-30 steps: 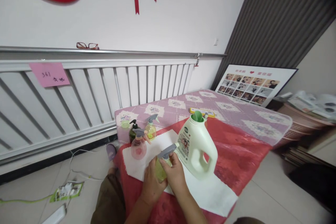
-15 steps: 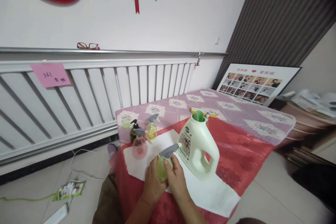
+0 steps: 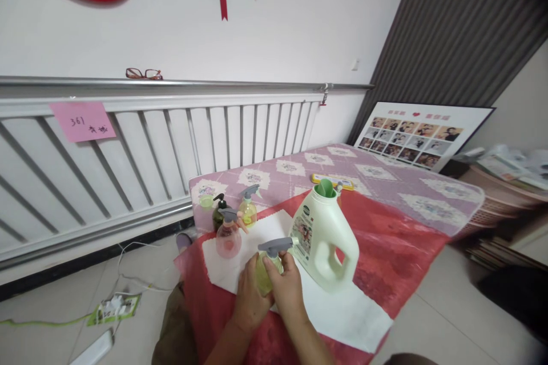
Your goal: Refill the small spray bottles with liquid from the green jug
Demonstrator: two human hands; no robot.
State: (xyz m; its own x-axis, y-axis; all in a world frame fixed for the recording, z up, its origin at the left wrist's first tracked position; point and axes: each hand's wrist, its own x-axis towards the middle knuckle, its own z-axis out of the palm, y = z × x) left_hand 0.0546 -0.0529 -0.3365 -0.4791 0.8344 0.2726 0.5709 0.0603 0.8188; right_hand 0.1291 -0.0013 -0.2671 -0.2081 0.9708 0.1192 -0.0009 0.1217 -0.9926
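A yellow-green spray bottle [image 3: 264, 279] with a grey trigger head stands upright between my two hands. My left hand [image 3: 250, 291] wraps round its left side. From the right, my right hand [image 3: 286, 283] grips the bottle near its neck, thumb across the front. Just right of them is a large pale green jug [image 3: 327, 234], its handle to the right and a green funnel-like piece [image 3: 325, 187] in its mouth. To the left stand a pink spray bottle [image 3: 228, 241], a yellow spray bottle [image 3: 248, 211] and a dark pump bottle [image 3: 218, 217].
White paper [image 3: 342, 319] lies over a red sheet [image 3: 394, 234] on the table with a patterned purple cloth [image 3: 372, 171]. A yellow pack [image 3: 332, 182] lies behind the jug. A radiator [image 3: 214, 142] runs along the wall; a power strip [image 3: 92, 348] and cables are on the floor.
The spray head has turned slightly, its nozzle now pointing more level to the right. My right hand's fingers have shifted up near the neck. The other bottles stay in place.
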